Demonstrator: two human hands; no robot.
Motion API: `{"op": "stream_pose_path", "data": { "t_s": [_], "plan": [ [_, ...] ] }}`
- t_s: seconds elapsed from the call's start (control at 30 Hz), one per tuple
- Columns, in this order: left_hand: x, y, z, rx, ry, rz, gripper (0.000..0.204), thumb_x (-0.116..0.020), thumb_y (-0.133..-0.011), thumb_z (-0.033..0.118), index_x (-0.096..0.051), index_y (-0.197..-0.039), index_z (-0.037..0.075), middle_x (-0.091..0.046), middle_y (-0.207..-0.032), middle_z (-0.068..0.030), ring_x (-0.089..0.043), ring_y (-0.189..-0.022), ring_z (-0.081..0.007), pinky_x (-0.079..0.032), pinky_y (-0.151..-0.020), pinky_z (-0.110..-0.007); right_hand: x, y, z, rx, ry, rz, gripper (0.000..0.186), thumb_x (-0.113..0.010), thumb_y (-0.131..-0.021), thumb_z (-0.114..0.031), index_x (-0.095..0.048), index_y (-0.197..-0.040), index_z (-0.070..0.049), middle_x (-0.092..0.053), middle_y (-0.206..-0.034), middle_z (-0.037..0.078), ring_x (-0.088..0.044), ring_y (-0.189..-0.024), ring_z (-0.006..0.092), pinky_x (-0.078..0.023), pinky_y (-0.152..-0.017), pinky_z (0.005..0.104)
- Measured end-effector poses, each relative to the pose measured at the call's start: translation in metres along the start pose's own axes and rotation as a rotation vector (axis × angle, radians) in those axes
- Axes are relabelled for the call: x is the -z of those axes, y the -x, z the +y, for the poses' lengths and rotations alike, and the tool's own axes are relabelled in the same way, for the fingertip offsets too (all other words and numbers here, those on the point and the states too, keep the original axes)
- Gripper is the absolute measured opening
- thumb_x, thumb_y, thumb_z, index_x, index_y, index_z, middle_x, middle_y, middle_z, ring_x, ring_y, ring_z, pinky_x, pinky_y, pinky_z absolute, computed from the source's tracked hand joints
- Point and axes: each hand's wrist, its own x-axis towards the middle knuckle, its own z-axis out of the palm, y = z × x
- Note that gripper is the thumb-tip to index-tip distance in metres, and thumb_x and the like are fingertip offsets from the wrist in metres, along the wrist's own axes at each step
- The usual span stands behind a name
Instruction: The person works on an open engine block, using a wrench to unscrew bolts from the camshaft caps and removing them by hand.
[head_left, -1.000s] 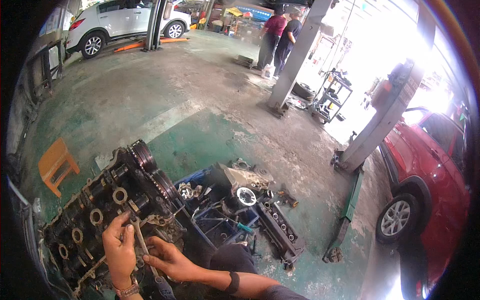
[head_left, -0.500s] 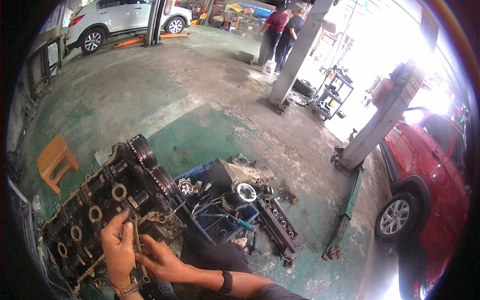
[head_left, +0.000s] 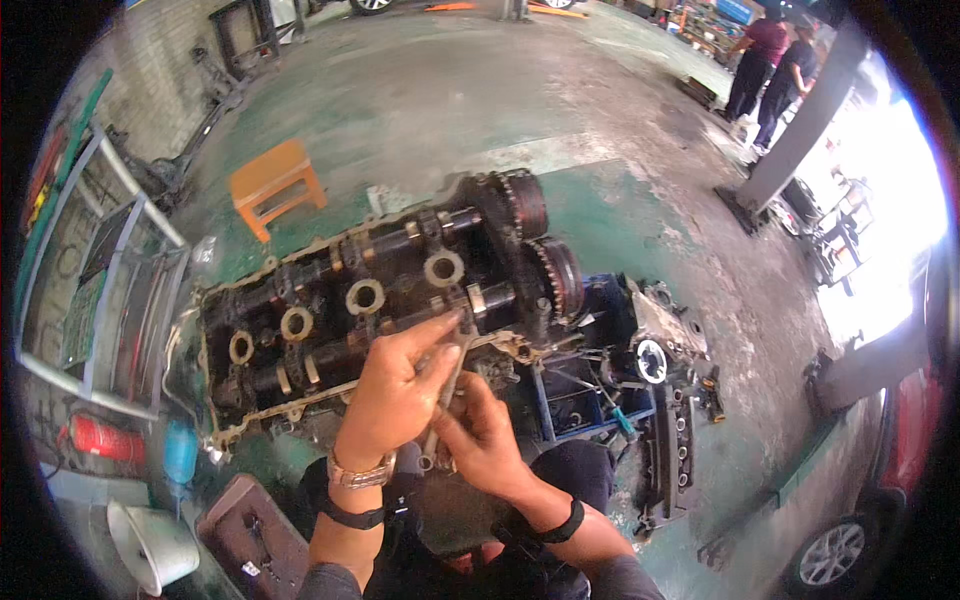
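Observation:
A dark, oily engine (head_left: 330, 330) with its top open lies in front of me, with camshafts, pale round rings and two toothed sprockets (head_left: 552, 280) at its right end. Over its near edge my left hand (head_left: 400, 385) is closed, thumb and forefinger against the upper part of a long metal wrench (head_left: 446, 392). Closed around the lower part of that wrench is my right hand (head_left: 482, 440). A small ring end shows below the fingers. My left fingertips are close to the near camshaft; whether the wrench touches a bolt there is hidden.
A blue crate (head_left: 560, 395) of parts and tools stands right of the engine, beside a long dark cover (head_left: 672, 460). An orange stool (head_left: 278, 185) is behind. At left are a metal frame (head_left: 110, 290), a white bucket (head_left: 155, 545) and a brown tray (head_left: 255, 535). Two people stand far right.
My view has turned left, so the engine and hands appear further right, and the bucket and tray have come into sight. Both hands keep the wrench in much the same pose.

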Motion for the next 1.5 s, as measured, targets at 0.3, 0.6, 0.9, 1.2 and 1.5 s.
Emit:
{"op": "stream_pose_path", "data": {
  "t_s": [0.3, 0.6, 0.9, 1.2, 1.5],
  "plan": [
    [0.003, 0.001, -0.005, 0.027, -0.013, -0.042, 0.033, -0.058, -0.093, 0.003, -0.059, -0.125, -0.002, -0.065, -0.105, -0.0032, -0.054, -0.089, -0.0063, -0.048, -0.077, -0.023, -0.003, -0.001, -0.01, -0.111, -0.178, -0.016, 0.025, -0.057, -0.095, -0.008, -0.045, -0.114, 0.0, -0.064, -0.073, 0.004, -0.055, -0.054, 0.0066, -0.043, -0.046, 0.0225],
    [0.004, 0.003, -0.005, 0.135, 0.061, -0.07, 0.036, -0.057, -0.093, 0.003, -0.055, -0.129, -0.001, -0.061, -0.089, 0.0027, -0.048, -0.072, -0.0018, -0.043, -0.062, -0.02, -0.007, -0.004, -0.008, -0.131, -0.23, -0.015, 0.026, -0.055, -0.095, -0.005, -0.044, -0.118, 0.001, -0.063, -0.075, 0.004, -0.056, -0.058, 0.0062, -0.044, -0.047, 0.0221],
    [0.002, 0.002, -0.004, 0.07, 0.042, -0.075, 0.037, -0.057, -0.094, 0.005, -0.054, -0.131, 0.0, -0.062, -0.089, 0.0018, -0.049, -0.074, -0.0027, -0.044, -0.065, -0.021, 0.021, 0.0, -0.031, -0.272, -0.259, -0.069, 0.029, -0.058, -0.092, -0.004, -0.049, -0.119, 0.003, -0.063, -0.082, 0.002, -0.057, -0.067, 0.0076, -0.046, -0.056, 0.0224],
    [0.003, 0.002, 0.004, 0.125, 0.006, -0.088, 0.032, -0.058, -0.093, 0.005, -0.056, -0.125, 0.0, -0.06, -0.083, 0.0008, -0.045, -0.07, -0.0029, -0.041, -0.06, -0.021, 0.069, -0.009, -0.032, -0.31, -0.665, -0.004, 0.038, -0.06, -0.088, -0.008, -0.053, -0.123, 0.005, -0.061, -0.072, 0.004, -0.055, -0.053, 0.0127, -0.047, -0.047, 0.0265],
    [0.003, 0.002, -0.001, 0.062, 0.019, -0.075, 0.033, -0.057, -0.093, 0.005, -0.054, -0.125, -0.002, -0.065, -0.09, -0.0038, -0.049, -0.075, -0.0051, -0.044, -0.065, -0.025, 0.064, 0.0, -0.031, -0.281, -0.413, 0.023, 0.031, -0.06, -0.09, -0.006, -0.055, -0.119, 0.003, -0.061, -0.073, 0.002, -0.054, -0.054, 0.0092, -0.044, -0.049, 0.0225]
  ]
}}
